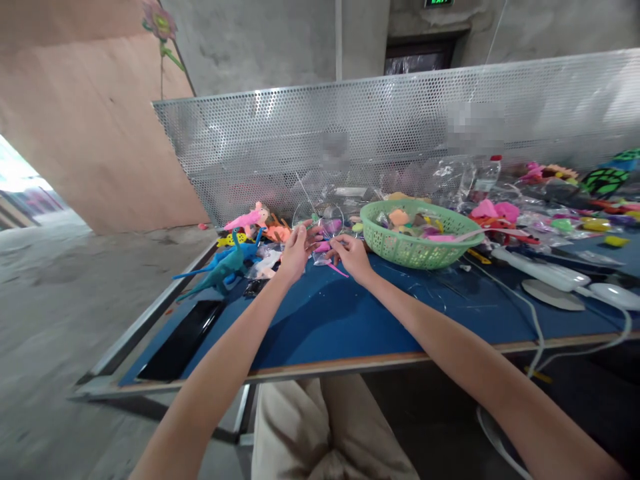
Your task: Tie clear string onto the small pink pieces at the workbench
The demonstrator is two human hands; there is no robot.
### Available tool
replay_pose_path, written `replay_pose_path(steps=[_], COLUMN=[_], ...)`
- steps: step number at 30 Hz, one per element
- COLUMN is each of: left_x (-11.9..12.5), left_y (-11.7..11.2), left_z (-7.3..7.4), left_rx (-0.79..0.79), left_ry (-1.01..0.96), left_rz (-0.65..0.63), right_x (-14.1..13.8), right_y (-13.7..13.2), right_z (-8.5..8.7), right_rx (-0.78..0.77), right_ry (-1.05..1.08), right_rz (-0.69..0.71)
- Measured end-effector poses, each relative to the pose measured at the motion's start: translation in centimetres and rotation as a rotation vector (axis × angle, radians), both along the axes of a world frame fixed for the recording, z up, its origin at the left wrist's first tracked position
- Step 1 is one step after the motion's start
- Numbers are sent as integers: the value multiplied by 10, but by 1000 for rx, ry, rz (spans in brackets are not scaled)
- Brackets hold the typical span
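A pink piece (323,247) lies between the fingertips of the left hand (296,248) and the right hand (351,255), near the far side of the blue table (320,333). Clear plastic (323,259) shows around it, and a thin pink strip (339,270) sticks out below, toward the near edge; whether strip and piece are one thing cannot be told. The right thumb and forefinger are bent close together at the plastic; the left fingers reach over from the other side. Whether either hand pinches the plastic, the piece or neither is too small to tell.

A green basket (417,253) of toys stands just beside the right hand. Left of the left hand, a teal dinosaur (220,272) stands near a pink toy (249,219) and a yellow toy (233,239).

The sign (439,3) above the doorway reads "EXIT" in green, its top cut off by the frame. The label on the red-capped bottle (486,179) is too small to read, as is the dark print on a clear bag (445,171).
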State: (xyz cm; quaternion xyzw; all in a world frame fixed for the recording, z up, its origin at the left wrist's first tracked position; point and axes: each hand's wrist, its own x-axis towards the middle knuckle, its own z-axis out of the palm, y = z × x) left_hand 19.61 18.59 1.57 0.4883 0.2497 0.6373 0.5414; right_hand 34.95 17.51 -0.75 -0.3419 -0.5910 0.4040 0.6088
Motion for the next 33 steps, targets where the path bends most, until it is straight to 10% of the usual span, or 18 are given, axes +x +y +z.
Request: replay_pose_path(steps=[23,33], left_x=[8,-6], left_y=[-7,-2], left_z=[-9,-3], left_rx=[-67,29], left_ry=[58,341], left_rz=[-57,147], right_x=[-1,2], right_y=[-2,0], right_z=[-4,-5], right_rx=[47,43], right_ry=[-13,-139], right_rz=[88,95])
